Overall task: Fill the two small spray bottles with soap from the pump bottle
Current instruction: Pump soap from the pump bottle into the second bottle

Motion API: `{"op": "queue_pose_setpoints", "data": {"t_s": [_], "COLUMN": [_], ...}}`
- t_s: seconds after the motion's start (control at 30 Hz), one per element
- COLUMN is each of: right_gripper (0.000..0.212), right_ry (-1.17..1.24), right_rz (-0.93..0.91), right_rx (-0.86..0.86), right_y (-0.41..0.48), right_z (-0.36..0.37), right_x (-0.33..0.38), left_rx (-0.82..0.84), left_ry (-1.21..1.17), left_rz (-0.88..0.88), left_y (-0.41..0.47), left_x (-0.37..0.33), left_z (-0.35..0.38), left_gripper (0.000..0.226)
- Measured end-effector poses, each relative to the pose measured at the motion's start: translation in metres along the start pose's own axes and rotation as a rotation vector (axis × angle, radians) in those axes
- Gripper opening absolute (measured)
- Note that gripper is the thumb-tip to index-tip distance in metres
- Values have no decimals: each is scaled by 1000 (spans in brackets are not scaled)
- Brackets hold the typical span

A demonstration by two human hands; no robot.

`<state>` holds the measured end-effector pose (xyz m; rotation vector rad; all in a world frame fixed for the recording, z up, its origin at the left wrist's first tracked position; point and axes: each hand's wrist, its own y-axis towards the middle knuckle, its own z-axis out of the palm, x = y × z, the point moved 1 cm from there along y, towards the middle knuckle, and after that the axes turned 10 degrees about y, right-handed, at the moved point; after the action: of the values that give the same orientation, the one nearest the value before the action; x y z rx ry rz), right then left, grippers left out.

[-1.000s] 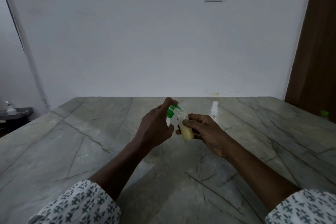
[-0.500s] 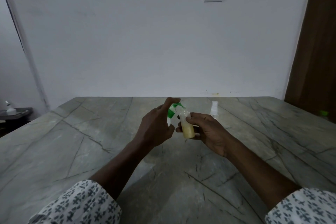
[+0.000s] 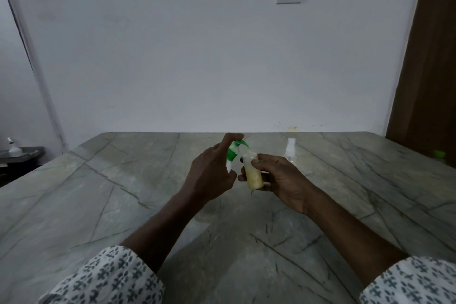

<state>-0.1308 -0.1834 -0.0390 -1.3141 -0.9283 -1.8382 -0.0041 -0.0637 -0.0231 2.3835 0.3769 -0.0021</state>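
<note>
Staying beside pump bottle (image 3: 232,153): spray bottle (image 3: 252,175)

left hand (image 3: 212,173): its index finger (image 3: 229,139) stretches farther across the green head of the pump bottle (image 3: 232,153) than a second ago, with the tip now past the head's top, toward the far edge of the counter (image 3: 98,192).
small spray bottle (image 3: 252,174): lifted slightly in the right hand (image 3: 283,177) since a second ago. Its open mouth now sits just under the spout (image 3: 244,144), closer than before, and it stands a little more upright.
thumb (image 3: 255,162): the right one rides a touch higher on the small bottle's shoulder than a second ago.
soap level: any rise is too slight to tell.
</note>
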Motion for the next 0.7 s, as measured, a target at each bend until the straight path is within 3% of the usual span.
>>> {"op": "queue_pose_setpoints", "data": {"t_s": [0.43, 0.7], "right_gripper": [17, 29], "right_ry": [-28, -56], "right_rz": [5, 24], "right_rx": [-3, 18], "right_y": [0, 2], "right_z": [0, 0], "right_x": [-1, -3], "left_rx": [16, 6], "left_ry": [1, -26], "left_rz": [-25, -22], "left_y": [2, 2], "left_x": [-1, 0], "left_z": [0, 0], "left_gripper": [71, 66]}}
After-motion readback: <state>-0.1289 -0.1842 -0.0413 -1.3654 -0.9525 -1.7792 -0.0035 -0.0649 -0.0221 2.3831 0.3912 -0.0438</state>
